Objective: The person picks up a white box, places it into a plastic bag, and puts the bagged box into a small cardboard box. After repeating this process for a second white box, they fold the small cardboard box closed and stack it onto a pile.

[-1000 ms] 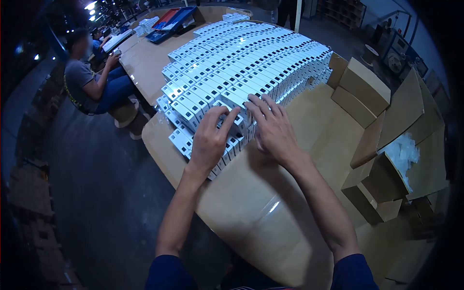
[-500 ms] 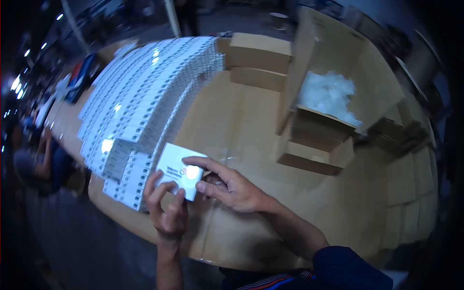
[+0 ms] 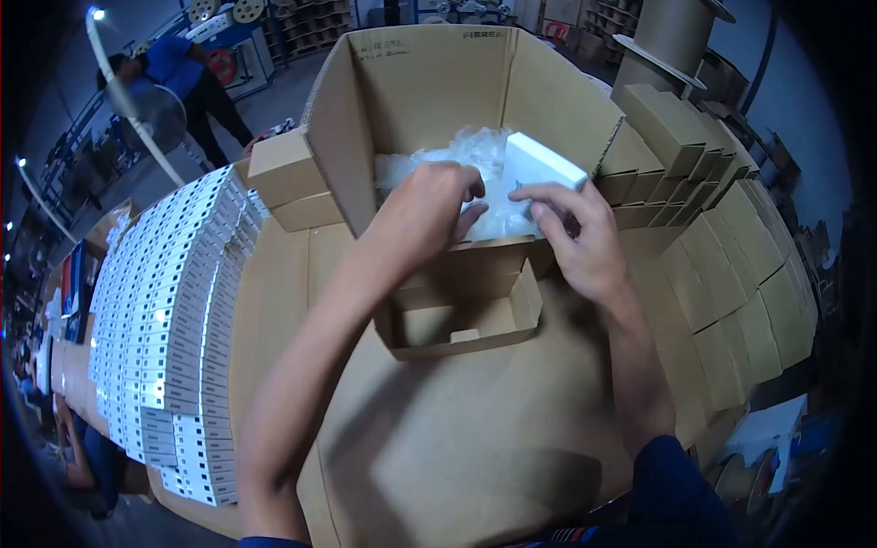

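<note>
My right hand (image 3: 589,242) grips a flat white box (image 3: 541,166) at its lower edge and holds it tilted above the front right of a large open carton. My left hand (image 3: 427,205) reaches over the carton's near side, above a heap of clear plastic bags (image 3: 498,219). Its fingers are bent and its thumb stands apart from them, with no object visible between; some fingers are hidden behind the hand. Below both hands, a small open cardboard box (image 3: 461,315) sits against the carton.
The large carton (image 3: 429,87) stands at the far side of the cardboard-covered table (image 3: 457,429). Rows of stacked white boxes (image 3: 155,320) fill the left side. Folded brown boxes (image 3: 731,283) line the right. Behind, a person (image 3: 187,82) bends near machinery.
The view has swung right. The white box has moved from between both hands over the table to my right hand alone by the carton. My left hand has let go and reached to the plastic bags.
</note>
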Demonstrator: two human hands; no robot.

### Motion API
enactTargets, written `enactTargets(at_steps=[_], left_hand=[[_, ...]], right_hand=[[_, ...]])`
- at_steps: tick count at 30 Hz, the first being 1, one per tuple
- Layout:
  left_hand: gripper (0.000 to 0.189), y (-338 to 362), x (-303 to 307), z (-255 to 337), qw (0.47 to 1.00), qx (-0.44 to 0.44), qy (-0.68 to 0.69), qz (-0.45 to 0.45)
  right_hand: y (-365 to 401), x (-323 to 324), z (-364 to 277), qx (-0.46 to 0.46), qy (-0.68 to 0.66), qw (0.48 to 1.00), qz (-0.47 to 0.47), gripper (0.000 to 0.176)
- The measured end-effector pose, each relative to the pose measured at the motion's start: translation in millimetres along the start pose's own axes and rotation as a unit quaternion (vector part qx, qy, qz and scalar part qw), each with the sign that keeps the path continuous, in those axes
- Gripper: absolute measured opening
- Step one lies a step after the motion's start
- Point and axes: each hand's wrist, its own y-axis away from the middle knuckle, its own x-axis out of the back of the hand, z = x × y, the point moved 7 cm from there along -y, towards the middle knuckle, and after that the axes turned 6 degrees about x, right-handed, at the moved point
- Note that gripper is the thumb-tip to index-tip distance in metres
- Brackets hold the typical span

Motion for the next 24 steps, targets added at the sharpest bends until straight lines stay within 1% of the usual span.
enactTargets(at_steps=[1,3,6,7,9,10,11,12,14,15,16,18,19,21,22,23,24], left_hand=[[0.024,-29.6,-25.0,-18.5,0.998,0.024,-0.019,-0.049],[0.036,-69.7,-74.3,-46.7,0.982,0.063,-0.121,-0.131],[0.033,-80.9,-110.2,-54.2,0.954,0.062,-0.194,-0.219],[0.03,-82.5,-116.4,-62.0,0.955,0.06,-0.196,-0.213],[0.024,-84.3,-127.6,-68.5,0.959,0.052,-0.193,-0.201],[0.024,-89.8,-125.7,-73.6,0.962,0.065,-0.189,-0.187],[0.023,-94.2,-120.2,-81.3,0.964,0.078,-0.183,-0.174],[0.024,-97.0,-112.8,-86.9,0.967,0.089,-0.175,-0.163],[0.029,-100.4,-81.2,-90.1,0.989,0.067,-0.093,-0.094],[0.033,-99.1,-58.5,-81.9,0.984,0.135,-0.066,-0.093],[0.031,-96.6,-41.1,-75.2,0.988,0.139,-0.04,-0.053],[0.028,-91.2,-23.0,-66.7,0.99,0.126,0.028,-0.051],[0.027,-87.6,-17.0,-63.2,0.99,0.123,0.038,-0.055],[0.025,-77.9,-8.9,-51.9,0.989,0.117,0.061,-0.062],[0.025,-73.5,-2.4,-45.1,0.988,0.122,0.077,-0.046],[0.025,-67.6,5.7,-37.6,0.987,0.129,0.092,-0.028],[0.025,-60.7,13.8,-30.6,0.985,0.136,0.107,-0.009]], right_hand=[[-10.2,2.9,9.7,0.006,0.027,1.0,0.007,0.023],[-28.7,2.0,26.3,0.021,0.076,0.997,0.018,0.024],[-49.2,-10.4,58.7,0.019,0.086,0.996,0.028,0.028],[-53.4,-15.3,69.0,0.027,0.068,0.997,0.033,0.029],[-58.3,-24.8,84.2,0.014,0.041,0.999,0.027,0.029],[-61.2,-26.6,92.2,0.007,0.032,0.999,0.027,0.029],[-63.4,-29.6,99.7,0.023,0.023,0.999,0.024,0.03],[-63.7,-29.1,102.9,0.012,0.015,1.0,0.02,0.03],[-67.4,-30.1,101.2,-0.006,-0.003,1.0,0.011,0.031],[-69.3,-29.9,100.1,-0.012,0.009,1.0,0.009,0.037],[-70.5,-30.6,97.9,0.006,0.007,1.0,0.012,0.039],[-74.6,-30.0,91.5,0.044,0.006,0.999,0.023,0.043],[-76.3,-29.3,87.3,0.061,0.017,0.998,0.029,0.049],[-79.7,-30.5,80.5,0.059,-0.003,0.998,-0.019,0.046],[-81.4,-31.0,77.1,0.059,-0.014,0.997,-0.045,0.044],[-82.4,-33.7,77.5,0.094,-0.01,0.994,-0.046,0.033],[-80.2,-28.1,70.9,0.086,-0.021,0.995,-0.04,0.029]])
